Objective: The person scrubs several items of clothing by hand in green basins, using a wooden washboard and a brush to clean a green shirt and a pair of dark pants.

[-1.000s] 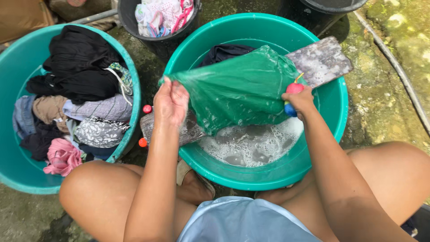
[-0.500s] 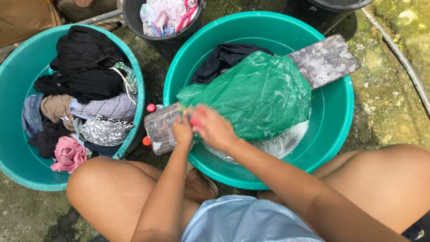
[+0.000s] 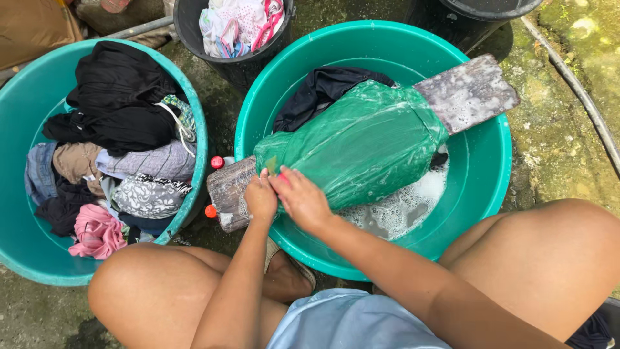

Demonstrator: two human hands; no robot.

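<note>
Since a moment ago I have drawn the wet green cloth [image 3: 361, 145] flat along the wooden washboard [image 3: 468, 90] that lies across the soapy green basin [image 3: 481, 194], so it now lies spread for scrubbing. My left hand [image 3: 260, 197] pinches the cloth's near edge, fingers closed. My right hand [image 3: 302, 200] presses beside it, curled, perhaps around a small brush I cannot see clearly. Both forearms reach forward between my knees.

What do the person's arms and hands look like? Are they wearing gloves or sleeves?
No gloves and no sleeves. The left hand and right hand are bare, and both arms are bare up to the picture's edge. I see no rings, watch or bracelets.
</note>
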